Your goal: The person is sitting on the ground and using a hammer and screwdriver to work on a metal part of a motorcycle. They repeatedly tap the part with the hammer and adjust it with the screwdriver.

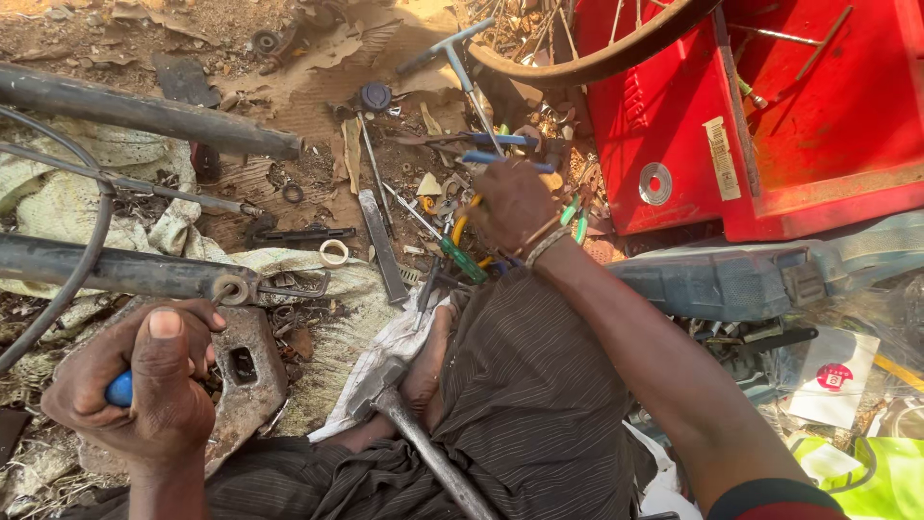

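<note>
Nearest you, a hammer (pixel 423 443) lay across your lap, its handle running toward you and its head pointing away toward the ground clutter. Your left hand (pixel 144 380) was fisted tight around a blue-handled tool (pixel 119 389), thumb pressed upright on top; only the blue end showed, so its working tip could not be made out. That hand sat just beside a flat steel block (pixel 245 376) with a square hole, and close to the end of a dark metal bar (pixel 125 272) whose long axis ran left to right.

Farther out, your right hand (pixel 512 204) was reaching well forward, fingers curled down into a pile of pliers and hand tools (pixel 472 246). Whether it had closed on one could not be told. The pile lay straight ahead of your knee, far nearer the right hand than the left. A flat file (pixel 382 246) lay just left of it, pointing away from you. Beyond stood a red metal case (pixel 770 116).
</note>
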